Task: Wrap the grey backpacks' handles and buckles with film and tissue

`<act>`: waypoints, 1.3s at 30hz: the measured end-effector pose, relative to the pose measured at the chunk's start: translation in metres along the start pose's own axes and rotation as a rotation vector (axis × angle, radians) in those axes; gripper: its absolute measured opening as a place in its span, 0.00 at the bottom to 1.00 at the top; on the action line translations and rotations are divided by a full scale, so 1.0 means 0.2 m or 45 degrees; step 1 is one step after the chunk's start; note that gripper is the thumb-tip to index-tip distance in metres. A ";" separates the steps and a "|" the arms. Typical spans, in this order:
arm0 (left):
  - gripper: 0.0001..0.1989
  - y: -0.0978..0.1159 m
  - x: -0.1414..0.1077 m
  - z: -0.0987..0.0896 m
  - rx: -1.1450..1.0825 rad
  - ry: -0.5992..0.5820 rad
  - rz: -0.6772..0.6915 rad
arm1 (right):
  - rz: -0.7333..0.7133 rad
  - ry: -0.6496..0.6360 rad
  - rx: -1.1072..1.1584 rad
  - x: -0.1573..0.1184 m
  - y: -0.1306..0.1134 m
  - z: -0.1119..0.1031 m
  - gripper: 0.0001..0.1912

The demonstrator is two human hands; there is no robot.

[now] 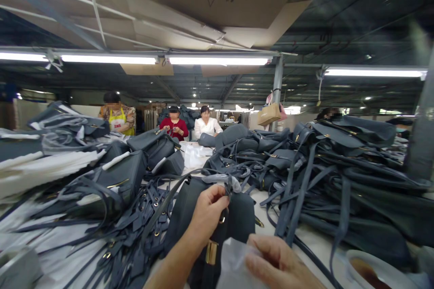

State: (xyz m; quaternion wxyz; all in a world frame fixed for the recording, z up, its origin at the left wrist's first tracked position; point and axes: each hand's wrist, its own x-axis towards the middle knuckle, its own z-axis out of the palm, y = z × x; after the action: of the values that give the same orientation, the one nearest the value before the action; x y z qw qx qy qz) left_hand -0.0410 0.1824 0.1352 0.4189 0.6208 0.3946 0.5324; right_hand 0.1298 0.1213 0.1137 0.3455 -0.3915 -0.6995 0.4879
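A dark bag with a gold clasp stands in front of me at the middle. My left hand is at its top, thumb and fingers pinched on a dark strap beside clear plastic wrap. Lower right, my right hand has its thumb and fingers closed on a translucent white sheet, which overlaps the lower front of the bag.
Bags and loose straps are heaped at the right and left. Buckled straps lie left of the bag. A bowl of brown liquid sits lower right. Several people are beyond the table.
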 end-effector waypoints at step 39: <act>0.11 0.10 -0.22 -0.20 -0.047 -0.058 -0.206 | -0.072 0.315 0.457 0.30 0.02 0.15 0.23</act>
State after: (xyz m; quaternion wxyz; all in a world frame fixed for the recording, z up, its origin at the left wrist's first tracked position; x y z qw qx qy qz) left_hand -0.0855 0.1388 0.1436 0.4808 0.5911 0.4239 0.4896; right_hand 0.0776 0.1634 0.1085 0.5065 -0.3606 -0.5644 0.5430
